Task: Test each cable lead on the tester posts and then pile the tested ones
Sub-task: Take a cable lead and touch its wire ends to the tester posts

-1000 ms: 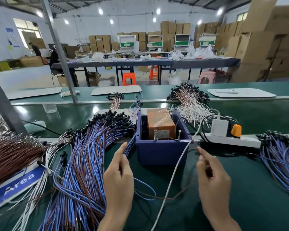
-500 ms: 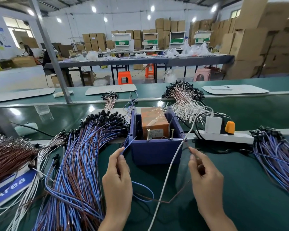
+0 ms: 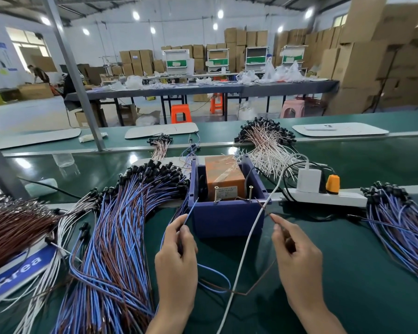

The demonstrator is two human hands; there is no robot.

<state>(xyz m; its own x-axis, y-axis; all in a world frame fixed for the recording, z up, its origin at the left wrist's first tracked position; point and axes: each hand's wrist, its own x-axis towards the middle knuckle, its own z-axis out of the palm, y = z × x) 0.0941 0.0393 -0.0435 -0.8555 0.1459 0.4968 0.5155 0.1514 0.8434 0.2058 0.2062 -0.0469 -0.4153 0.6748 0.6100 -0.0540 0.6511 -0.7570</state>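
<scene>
Grip clamped: left hand (image 3: 176,257) on thin blue lead (image 3: 191,211), right hand (image 3: 297,259) on brown lead (image 3: 261,277).

Bare green mat (image 3: 362,273) open at right, up to the right lead pile (image 3: 401,227). Left blocked by big blue-brown lead pile (image 3: 121,225). Ahead, purple box (image 3: 227,220) front wall below the posts (image 3: 216,194); white cable (image 3: 251,235) slants across the approach; power strip (image 3: 323,197) behind.
</scene>
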